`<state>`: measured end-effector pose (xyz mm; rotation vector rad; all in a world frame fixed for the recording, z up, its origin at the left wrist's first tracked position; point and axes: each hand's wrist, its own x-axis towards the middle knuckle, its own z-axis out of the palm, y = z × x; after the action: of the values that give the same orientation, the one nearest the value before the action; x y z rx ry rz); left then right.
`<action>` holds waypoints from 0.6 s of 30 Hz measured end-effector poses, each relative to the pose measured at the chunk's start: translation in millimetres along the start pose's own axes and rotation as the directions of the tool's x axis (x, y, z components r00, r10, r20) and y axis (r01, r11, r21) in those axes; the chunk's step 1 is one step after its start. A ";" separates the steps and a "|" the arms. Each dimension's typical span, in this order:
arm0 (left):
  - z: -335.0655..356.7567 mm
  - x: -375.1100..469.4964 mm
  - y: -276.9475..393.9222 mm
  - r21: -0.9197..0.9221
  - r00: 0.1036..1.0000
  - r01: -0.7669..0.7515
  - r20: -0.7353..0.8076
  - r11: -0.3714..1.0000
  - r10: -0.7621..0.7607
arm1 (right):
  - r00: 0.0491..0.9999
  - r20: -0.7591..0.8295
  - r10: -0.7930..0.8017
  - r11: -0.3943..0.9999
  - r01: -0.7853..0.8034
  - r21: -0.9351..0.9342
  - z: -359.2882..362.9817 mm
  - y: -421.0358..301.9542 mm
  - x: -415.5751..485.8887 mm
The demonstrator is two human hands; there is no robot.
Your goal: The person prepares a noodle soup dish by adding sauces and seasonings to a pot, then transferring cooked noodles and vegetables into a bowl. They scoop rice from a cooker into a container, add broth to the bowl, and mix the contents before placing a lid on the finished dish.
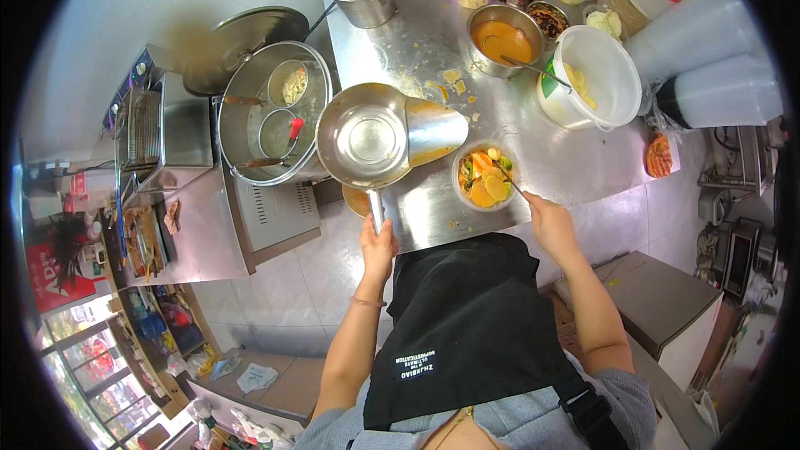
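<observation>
My left hand (pixel 379 249) grips the handle of a metal pan (pixel 369 134) with a long pouring spout. The pan looks empty inside, with orange residue along the spout's rim. To its right, a clear round plastic bowl (pixel 459 200) holds sliced yellow potato (pixel 490 190), orange pieces and green vegetables. My right hand (pixel 551 225) is closed around a thin dark utensil (pixel 509 179), whose far end rests among the food. I cannot tell whether it is chopsticks or another tool. Part of another round container (pixel 356 201) shows below the pan.
On the left stands a large steaming pot (pixel 322 75) with strainer baskets inside. A metal pot of orange sauce (pixel 500 40) and a white plastic bucket (pixel 600 72) occupy the steel table (pixel 431 225) behind the bowl. Food scraps (pixel 451 77) lie on the tabletop.
</observation>
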<state>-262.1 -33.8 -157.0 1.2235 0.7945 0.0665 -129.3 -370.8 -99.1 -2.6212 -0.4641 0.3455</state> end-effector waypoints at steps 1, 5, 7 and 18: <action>3.3 4.6 -2.4 -0.081 0.997 0.061 0.040 0.995 -0.058 | 0.996 0.034 0.078 0.976 -0.083 0.203 7.6 13.0 0.5; 23.4 12.2 -6.3 -0.024 0.998 0.060 0.031 0.998 -0.060 | 0.923 0.242 0.298 0.640 -0.381 0.667 0.6 26.8 -2.3; 26.5 16.6 -5.8 0.080 0.999 0.046 0.010 0.996 -0.047 | 0.894 0.305 0.329 0.540 -0.443 0.716 -13.1 21.2 -9.0; 80.1 -2.1 -2.3 0.400 0.916 -0.381 0.044 0.833 0.398 | 0.993 -0.105 -0.052 0.935 0.086 0.345 -42.3 -3.8 -35.4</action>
<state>-218.5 -100.6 -149.0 1.7742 0.5949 0.2751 -149.3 -397.4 -54.9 -2.2581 -0.4191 0.2538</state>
